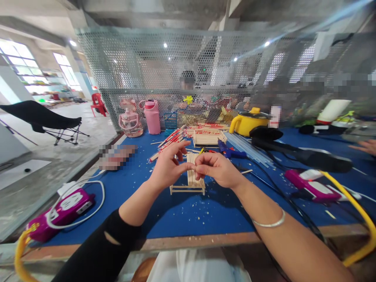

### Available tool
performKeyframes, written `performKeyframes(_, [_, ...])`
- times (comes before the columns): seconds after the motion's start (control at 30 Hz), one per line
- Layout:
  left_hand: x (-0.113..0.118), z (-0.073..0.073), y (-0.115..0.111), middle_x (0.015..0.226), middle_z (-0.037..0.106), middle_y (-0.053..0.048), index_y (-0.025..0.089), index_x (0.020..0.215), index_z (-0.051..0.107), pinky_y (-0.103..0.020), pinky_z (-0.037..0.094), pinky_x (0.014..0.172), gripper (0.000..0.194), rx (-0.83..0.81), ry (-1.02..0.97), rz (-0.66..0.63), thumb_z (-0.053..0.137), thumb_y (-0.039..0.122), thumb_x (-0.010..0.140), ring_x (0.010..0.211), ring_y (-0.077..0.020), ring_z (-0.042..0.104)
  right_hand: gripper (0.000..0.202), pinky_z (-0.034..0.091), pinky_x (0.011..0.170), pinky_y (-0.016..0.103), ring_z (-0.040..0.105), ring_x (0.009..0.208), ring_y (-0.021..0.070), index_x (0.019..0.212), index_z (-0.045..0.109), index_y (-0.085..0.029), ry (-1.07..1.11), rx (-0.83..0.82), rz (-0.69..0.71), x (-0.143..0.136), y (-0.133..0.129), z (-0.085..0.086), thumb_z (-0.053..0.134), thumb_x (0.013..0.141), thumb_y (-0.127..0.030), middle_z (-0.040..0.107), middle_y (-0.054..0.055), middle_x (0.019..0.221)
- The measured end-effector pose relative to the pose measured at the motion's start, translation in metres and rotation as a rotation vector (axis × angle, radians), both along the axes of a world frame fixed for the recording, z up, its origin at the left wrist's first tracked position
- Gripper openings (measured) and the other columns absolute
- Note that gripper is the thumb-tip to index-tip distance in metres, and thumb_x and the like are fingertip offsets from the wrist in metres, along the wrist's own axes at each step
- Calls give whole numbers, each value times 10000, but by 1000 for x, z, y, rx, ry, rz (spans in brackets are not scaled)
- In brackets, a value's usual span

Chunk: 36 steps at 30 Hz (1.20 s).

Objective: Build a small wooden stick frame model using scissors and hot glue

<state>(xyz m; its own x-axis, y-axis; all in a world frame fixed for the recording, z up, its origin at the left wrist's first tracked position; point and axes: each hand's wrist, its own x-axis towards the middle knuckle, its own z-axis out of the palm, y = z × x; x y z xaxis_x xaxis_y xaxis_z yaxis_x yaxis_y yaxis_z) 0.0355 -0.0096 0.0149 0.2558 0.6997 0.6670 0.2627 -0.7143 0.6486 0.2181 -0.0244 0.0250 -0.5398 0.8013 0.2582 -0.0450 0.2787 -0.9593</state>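
Note:
My left hand [169, 166] is raised above the table with its thumb stretched out and apart from its bent fingers. Its thumb tip meets the fingertips of my right hand [217, 169], whose thumb and index finger are pinched together. Whatever may lie in that pinch is too small to make out. Right below both hands is a small wooden stick frame [187, 191], partly topped by a row of side-by-side sticks [192, 181]; my hands cover some of it. A blue glue gun [232, 150] lies just beyond my right hand.
Behind are a second stick frame [208, 140], loose red-tipped sticks [173, 138], translucent glue sticks [249, 149], a yellow pot [251, 122] and a pink bottle [152, 119]. Purple power strips [63, 211] and cables flank my arms. A person's hand [367, 147] shows far right.

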Motion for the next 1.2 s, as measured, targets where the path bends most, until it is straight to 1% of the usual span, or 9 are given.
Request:
performKeyframes(0.17, [0,-2,1,899,581,-36,199,1180,578,-189,422,498,566,-72,-46,-59,769,369,675,665,-99,505,270,429,540,212,588,569,96,732,552,-173,30,-14,47,0,0,0,667,782,-412,647,-4,618])
performKeyframes(0.3, [-2,-2,4,852,609,-37,183,1124,619,-199,434,514,464,-92,-79,-60,731,366,713,679,-116,527,271,427,530,217,577,552,94,727,538,-187,85,12,-106,5,5,4,648,789,-427,632,-22,602])
performKeyframes(0.37, [-3,-2,6,789,632,-34,180,1028,660,-208,436,522,285,-123,-70,14,617,358,811,639,-115,537,267,420,522,220,575,544,96,724,534,-195,55,59,-253,11,10,5,616,806,-436,624,-30,593])
performKeyframes(0.47, [-3,-4,11,716,645,-25,169,946,670,-216,430,501,247,-212,-79,133,473,300,877,528,-99,519,236,404,494,220,554,490,91,680,556,-194,-213,49,-443,24,21,2,589,817,-383,623,-32,568])
performKeyframes(0.57, [-6,-8,18,773,666,-44,147,920,657,-230,459,543,242,-275,-57,236,434,170,829,571,-115,558,176,327,392,221,471,358,84,597,564,-188,-442,-78,-517,36,32,-8,682,716,-243,574,-43,441])
performKeyframes(0.67, [-13,-13,25,797,678,-60,152,894,648,-256,455,579,255,-320,118,392,434,111,763,620,-145,587,212,259,332,204,434,316,76,633,546,-200,-455,-169,-547,38,37,-18,756,624,-173,548,-66,404])
performKeyframes(0.87, [-19,-21,24,611,638,-61,150,837,641,-295,413,551,177,-409,307,431,590,282,730,559,-203,576,457,210,253,193,464,296,93,653,602,-157,-450,-428,-393,21,33,-25,581,761,-601,647,66,499])
performKeyframes(1.03, [-16,-19,22,613,618,-16,98,1233,512,-301,422,593,537,-370,331,374,596,142,705,570,-188,568,303,290,292,163,539,399,95,692,621,-149,-285,-484,-326,8,30,-26,748,657,-422,662,34,569])
performKeyframes(1.2, [-8,-16,21,628,574,29,133,1380,333,-302,450,607,635,-217,19,319,572,181,794,558,-145,554,366,516,584,230,655,734,131,946,636,-212,15,-396,-326,-2,23,-18,767,625,-331,716,10,884])
